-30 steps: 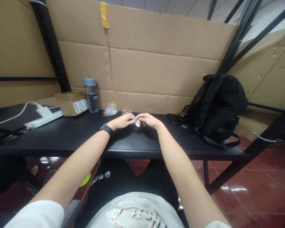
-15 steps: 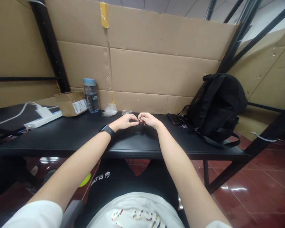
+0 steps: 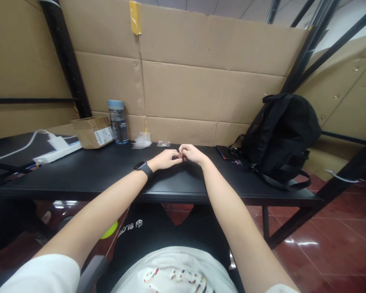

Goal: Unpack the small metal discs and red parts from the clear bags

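Both hands were brought together above the black table [image 3: 116,179]: a small object [image 3: 182,154], too tiny to identify, was pinched between the fingertips of the left hand [image 3: 166,159] and right hand [image 3: 192,154]. Farther back, a water bottle [image 3: 118,121] and cardboard box [image 3: 93,131] were seen, with a black backpack [image 3: 282,134] to the right.

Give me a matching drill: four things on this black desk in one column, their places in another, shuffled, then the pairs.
Things:
1. water bottle
2. backpack
3. power strip
4. small part

Places:
A. far left of the desk
B. between the fingers of the left hand and right hand
C. right end of the desk
D. beside the cardboard box

Pairs: 1-D, 2-C, 3-A, 4-B
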`<state>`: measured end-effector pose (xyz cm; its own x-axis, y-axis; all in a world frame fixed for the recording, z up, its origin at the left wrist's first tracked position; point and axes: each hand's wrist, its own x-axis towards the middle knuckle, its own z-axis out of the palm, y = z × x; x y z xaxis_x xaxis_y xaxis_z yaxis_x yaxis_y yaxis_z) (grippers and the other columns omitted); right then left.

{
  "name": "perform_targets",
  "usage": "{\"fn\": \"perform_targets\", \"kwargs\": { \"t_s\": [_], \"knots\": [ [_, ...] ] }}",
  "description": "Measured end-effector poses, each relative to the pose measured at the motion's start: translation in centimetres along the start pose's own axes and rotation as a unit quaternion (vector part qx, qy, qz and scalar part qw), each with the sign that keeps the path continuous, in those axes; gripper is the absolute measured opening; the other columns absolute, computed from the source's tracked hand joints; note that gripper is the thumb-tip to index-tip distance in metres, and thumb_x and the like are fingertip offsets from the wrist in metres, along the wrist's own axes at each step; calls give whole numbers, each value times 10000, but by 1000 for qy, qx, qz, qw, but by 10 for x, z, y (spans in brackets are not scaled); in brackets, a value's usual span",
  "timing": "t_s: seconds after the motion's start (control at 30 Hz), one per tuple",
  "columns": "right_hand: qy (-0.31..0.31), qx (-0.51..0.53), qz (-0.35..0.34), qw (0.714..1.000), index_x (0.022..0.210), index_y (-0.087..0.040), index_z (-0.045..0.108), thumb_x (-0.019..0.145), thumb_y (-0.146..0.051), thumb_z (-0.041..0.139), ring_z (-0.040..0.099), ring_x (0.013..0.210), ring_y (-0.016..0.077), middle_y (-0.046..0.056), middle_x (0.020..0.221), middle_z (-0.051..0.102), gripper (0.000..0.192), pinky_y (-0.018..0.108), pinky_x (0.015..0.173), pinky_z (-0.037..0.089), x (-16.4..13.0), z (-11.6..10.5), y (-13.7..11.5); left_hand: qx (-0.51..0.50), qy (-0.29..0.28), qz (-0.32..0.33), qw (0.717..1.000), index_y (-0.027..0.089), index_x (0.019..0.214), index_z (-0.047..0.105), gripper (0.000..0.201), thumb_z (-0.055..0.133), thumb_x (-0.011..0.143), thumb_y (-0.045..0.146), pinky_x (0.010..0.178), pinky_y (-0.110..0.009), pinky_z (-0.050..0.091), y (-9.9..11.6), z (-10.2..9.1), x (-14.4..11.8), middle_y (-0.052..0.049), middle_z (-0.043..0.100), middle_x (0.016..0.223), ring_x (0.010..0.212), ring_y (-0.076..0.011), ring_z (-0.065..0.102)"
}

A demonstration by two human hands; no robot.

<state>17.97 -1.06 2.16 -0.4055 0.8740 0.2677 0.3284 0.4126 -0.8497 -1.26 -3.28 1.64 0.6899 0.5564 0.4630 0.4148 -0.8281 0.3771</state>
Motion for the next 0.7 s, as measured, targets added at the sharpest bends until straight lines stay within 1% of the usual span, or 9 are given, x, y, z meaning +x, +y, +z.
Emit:
{"fn": "perform_targets", "kwargs": {
  "t_s": [0.13,0.23,0.33,0.43,0.5,0.57,0.63,0.7],
  "knots": [
    [-9,-23,-1,1000,770,-175,578,776,-46,412,520,491,98,-32,601,594,211,194,496,401,1,-1,2,8,8,-20,1000,173,889,754,281,592,909,402,826,-294,494,3,-3,0,-59,765,953,877,-210,683],
    [-16,-58,-4,998,778,-171,604,780,-69,408,529,525,106,-26,605,607,221,199,529,399,1,-3,4,7,21,-38,999,183,886,759,264,596,880,392,821,-301,495,3,-7,0,-54,768,950,862,-214,679],
    [-9,-108,-19,994,736,-166,609,773,-76,411,510,546,105,-28,582,588,220,207,589,407,1,-7,4,13,32,-44,998,186,846,751,235,596,850,363,833,-305,496,2,-9,0,-47,762,937,854,-210,670],
    [9,-142,-27,989,705,-168,601,780,-85,414,505,562,110,-23,582,586,218,219,635,420,0,-12,5,28,27,-37,999,184,818,748,230,592,849,350,828,-302,492,1,-10,-1,-44,756,907,832,-201,662],
    [40,-156,-25,987,713,-169,611,790,-88,422,528,590,118,-8,617,615,219,222,657,432,0,-17,5,38,28,-32,998,185,845,761,251,595,864,372,824,-303,488,-1,-11,-1,-47,759,908,833,-202,665],
    [96,-177,-2,979,744,-170,634,798,-95,447,558,621,128,11,671,654,209,226,665,442,-1,-23,6,48,42,-46,997,194,869,773,264,609,867,401,815,-305,483,-5,-14,-2,-46,766,906,834,-205,672],
    [168,-207,59,962,790,-175,659,809,-116,487,588,633,143,33,716,687,182,236,660,455,-4,-31,8,63,66,-96,991,203,854,779,261,644,843,426,784,-309,478,-14,-20,-3,-44,771,882,820,-211,676],
    [222,-240,143,934,837,-178,679,819,-141,526,629,646,169,65,752,714,158,256,663,473,-7,-42,12,76,90,-163,980,204,835,783,261,682,805,444,735,-309,471,-25,-28,-7,-46,772,850,791,-215,677]
  ]
}}
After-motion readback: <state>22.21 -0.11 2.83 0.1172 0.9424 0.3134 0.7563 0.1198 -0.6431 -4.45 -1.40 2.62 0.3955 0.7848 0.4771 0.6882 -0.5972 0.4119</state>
